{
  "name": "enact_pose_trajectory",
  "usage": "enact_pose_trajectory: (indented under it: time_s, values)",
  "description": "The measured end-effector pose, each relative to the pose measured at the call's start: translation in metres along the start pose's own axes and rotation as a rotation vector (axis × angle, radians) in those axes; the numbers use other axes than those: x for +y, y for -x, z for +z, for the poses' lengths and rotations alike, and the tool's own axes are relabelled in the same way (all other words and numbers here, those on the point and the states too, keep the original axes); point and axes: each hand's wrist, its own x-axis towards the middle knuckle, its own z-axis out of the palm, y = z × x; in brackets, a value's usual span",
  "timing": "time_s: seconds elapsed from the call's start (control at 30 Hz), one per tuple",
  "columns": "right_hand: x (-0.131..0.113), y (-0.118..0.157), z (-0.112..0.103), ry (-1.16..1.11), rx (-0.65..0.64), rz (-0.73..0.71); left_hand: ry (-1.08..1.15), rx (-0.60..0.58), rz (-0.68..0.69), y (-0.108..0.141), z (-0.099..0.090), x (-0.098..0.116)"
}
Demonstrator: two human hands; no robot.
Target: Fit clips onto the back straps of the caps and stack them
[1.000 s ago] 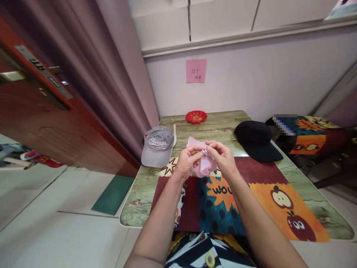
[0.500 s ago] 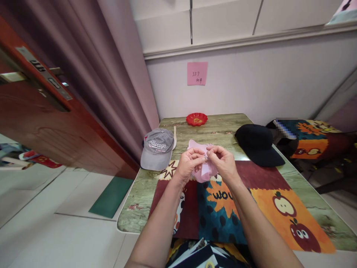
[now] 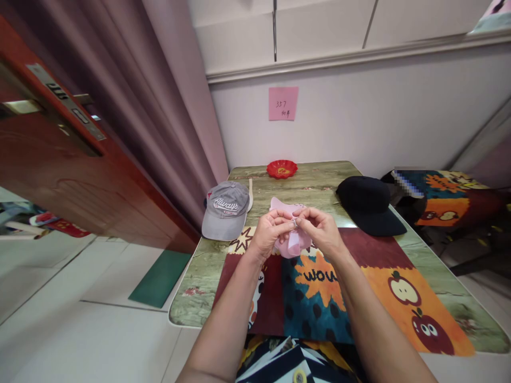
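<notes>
A green marbled table [image 3: 319, 183] stands against a pale wall [image 3: 359, 117], mauve curtain [image 3: 159, 106] and probably a wooden door [image 3: 59, 175] left.

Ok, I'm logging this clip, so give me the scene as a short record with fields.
left hand: pinching the pink cap
right hand: pinching the same cap; fingertips of both hands meet at a small metal piece, too small to identify
cap position: held above the cartoon mat
grey cap: on the table, left
black cap: on the table, right
red dish: at the far edge
wall: pink note
</notes>
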Motion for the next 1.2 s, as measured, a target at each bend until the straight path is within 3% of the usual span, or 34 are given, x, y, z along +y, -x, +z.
enact_pose_trajectory:
  time_s: [0.2, 0.43, 1.2]
  values:
    - [-0.005, -0.002, -0.009, -0.036, -0.133, 0.092, -0.03, -0.032, -0.002, 0.001, -0.001, -0.001]
    - [-0.004, -0.002, -0.005, -0.104, -0.067, 0.142, -0.042, -0.038, 0.015, 0.0, -0.001, -0.002]
    - [-0.007, -0.005, -0.023, 0.0, -0.261, 0.165, -0.093, -0.059, -0.005, -0.002, -0.003, -0.004]
